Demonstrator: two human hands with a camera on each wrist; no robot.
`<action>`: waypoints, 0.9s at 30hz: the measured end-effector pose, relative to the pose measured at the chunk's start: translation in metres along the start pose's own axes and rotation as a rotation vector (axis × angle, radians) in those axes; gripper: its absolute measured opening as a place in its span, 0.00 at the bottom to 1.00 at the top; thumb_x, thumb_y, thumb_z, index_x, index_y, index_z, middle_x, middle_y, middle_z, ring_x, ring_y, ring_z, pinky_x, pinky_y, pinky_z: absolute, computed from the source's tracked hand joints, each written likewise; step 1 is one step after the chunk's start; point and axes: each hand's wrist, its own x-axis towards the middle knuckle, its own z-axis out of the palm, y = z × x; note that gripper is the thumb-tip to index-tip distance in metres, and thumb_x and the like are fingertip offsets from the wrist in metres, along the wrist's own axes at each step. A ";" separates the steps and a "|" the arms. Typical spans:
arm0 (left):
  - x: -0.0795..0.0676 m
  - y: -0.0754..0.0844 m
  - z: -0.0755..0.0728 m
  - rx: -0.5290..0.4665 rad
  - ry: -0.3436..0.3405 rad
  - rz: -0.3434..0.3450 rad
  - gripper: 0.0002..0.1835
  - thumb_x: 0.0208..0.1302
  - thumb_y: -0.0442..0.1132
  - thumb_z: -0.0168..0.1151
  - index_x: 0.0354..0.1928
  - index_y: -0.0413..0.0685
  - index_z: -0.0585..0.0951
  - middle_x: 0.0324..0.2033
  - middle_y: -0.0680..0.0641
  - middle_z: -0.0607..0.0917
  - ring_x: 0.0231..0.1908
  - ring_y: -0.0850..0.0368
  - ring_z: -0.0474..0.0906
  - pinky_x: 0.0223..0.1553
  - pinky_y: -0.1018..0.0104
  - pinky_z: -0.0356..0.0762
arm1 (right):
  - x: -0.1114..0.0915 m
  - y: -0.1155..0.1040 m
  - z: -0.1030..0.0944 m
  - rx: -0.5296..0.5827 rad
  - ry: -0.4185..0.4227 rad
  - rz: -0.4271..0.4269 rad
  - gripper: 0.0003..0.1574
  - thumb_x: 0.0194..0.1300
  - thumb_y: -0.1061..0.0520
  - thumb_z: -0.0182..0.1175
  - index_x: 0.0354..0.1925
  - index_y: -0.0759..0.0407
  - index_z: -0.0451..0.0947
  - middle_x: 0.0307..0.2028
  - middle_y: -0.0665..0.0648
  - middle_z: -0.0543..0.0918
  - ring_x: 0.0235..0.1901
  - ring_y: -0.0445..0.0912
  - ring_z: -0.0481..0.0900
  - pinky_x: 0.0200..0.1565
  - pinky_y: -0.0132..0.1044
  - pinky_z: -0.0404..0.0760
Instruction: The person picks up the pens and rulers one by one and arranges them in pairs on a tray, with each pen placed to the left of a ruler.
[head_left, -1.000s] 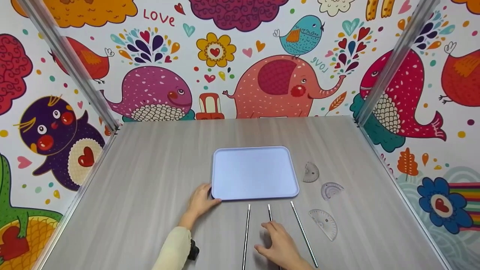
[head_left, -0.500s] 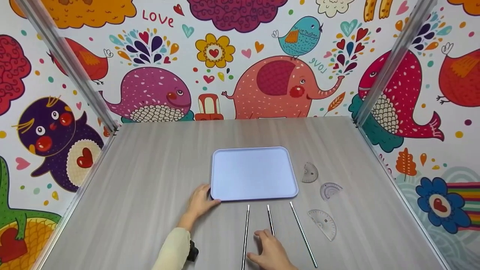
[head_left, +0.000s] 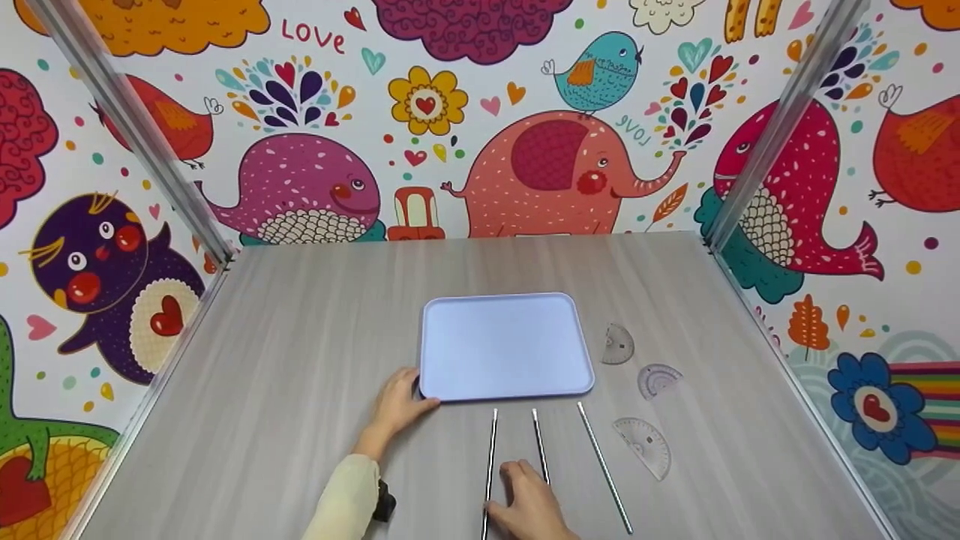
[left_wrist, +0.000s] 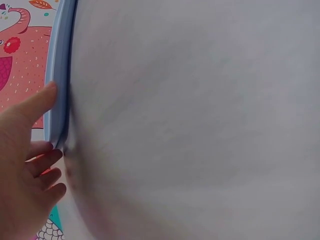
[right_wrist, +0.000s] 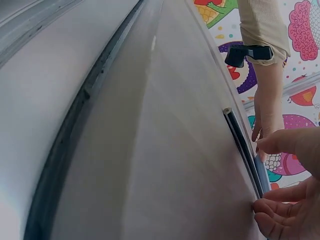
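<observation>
My left hand [head_left: 397, 405] is at the near left corner of a pale blue tray [head_left: 506, 345]. In the left wrist view the thumb presses the tray's rim [left_wrist: 58, 65] while the fingers curl at the corner. Below the tray, my right hand [head_left: 529, 502] reaches over the leftmost dark striped pencil [head_left: 492, 450], thumb right at it. The right wrist view has that pencil [right_wrist: 242, 147] between thumb and fingers, which stand apart. A middle pencil [head_left: 540, 442] runs partly under the right hand. Farther right lies a greenish pencil [head_left: 604, 465].
Three clear protractors lie right of the tray: a small upper one [head_left: 619, 345], a purplish middle one [head_left: 660, 381] and a larger lower one [head_left: 645, 446]. Metal-edged walls with cartoon prints enclose the grey wood-grain table [head_left: 300, 337]. A black wrist camera [head_left: 385, 501] sits on the left forearm.
My right hand has moved left, from over the middle pencil to the leftmost one, and slightly nearer to me. The left hand has stayed at the tray's corner.
</observation>
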 end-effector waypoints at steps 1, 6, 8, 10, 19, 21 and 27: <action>0.000 0.000 0.000 -0.002 0.001 0.000 0.32 0.42 0.44 0.71 0.48 0.31 0.76 0.43 0.37 0.78 0.47 0.41 0.73 0.51 0.50 0.70 | 0.001 -0.001 0.001 0.000 -0.006 0.014 0.28 0.40 0.48 0.68 0.37 0.65 0.75 0.30 0.52 0.74 0.31 0.48 0.75 0.33 0.40 0.77; 0.000 0.000 -0.001 0.000 0.008 -0.003 0.32 0.42 0.44 0.72 0.48 0.31 0.76 0.43 0.36 0.78 0.47 0.41 0.73 0.51 0.49 0.70 | 0.007 -0.010 0.008 -0.013 -0.046 0.081 0.34 0.39 0.42 0.68 0.39 0.66 0.75 0.31 0.53 0.73 0.32 0.51 0.75 0.34 0.42 0.76; 0.000 0.000 -0.001 -0.004 0.008 -0.004 0.32 0.42 0.44 0.72 0.48 0.30 0.76 0.44 0.36 0.78 0.47 0.41 0.73 0.51 0.49 0.70 | 0.009 -0.013 0.012 -0.031 -0.039 0.083 0.37 0.38 0.42 0.69 0.40 0.67 0.75 0.32 0.55 0.73 0.32 0.52 0.75 0.34 0.43 0.77; 0.000 0.000 -0.001 -0.012 0.005 -0.005 0.32 0.42 0.44 0.72 0.48 0.30 0.76 0.44 0.36 0.78 0.47 0.41 0.73 0.52 0.49 0.69 | 0.010 -0.014 0.015 -0.044 -0.021 0.077 0.37 0.37 0.43 0.70 0.40 0.68 0.74 0.32 0.56 0.73 0.31 0.53 0.75 0.33 0.43 0.77; 0.002 0.000 0.000 -0.016 0.007 0.002 0.33 0.41 0.44 0.72 0.48 0.30 0.75 0.44 0.35 0.78 0.47 0.41 0.73 0.52 0.50 0.69 | 0.009 -0.009 0.016 -0.014 0.009 0.048 0.31 0.36 0.58 0.72 0.39 0.71 0.74 0.31 0.58 0.74 0.29 0.54 0.77 0.30 0.43 0.77; 0.002 0.000 0.000 -0.018 0.005 -0.002 0.33 0.41 0.44 0.72 0.48 0.30 0.76 0.43 0.36 0.78 0.46 0.41 0.73 0.52 0.50 0.69 | 0.010 -0.007 0.014 0.009 -0.011 0.064 0.30 0.37 0.59 0.71 0.40 0.73 0.74 0.31 0.59 0.74 0.29 0.54 0.77 0.30 0.43 0.78; 0.002 0.000 -0.002 -0.022 -0.008 -0.012 0.33 0.40 0.43 0.72 0.48 0.31 0.76 0.43 0.36 0.78 0.46 0.41 0.73 0.52 0.49 0.69 | 0.009 -0.006 0.012 0.064 0.008 0.052 0.25 0.39 0.67 0.68 0.39 0.75 0.74 0.29 0.60 0.75 0.27 0.53 0.78 0.27 0.41 0.79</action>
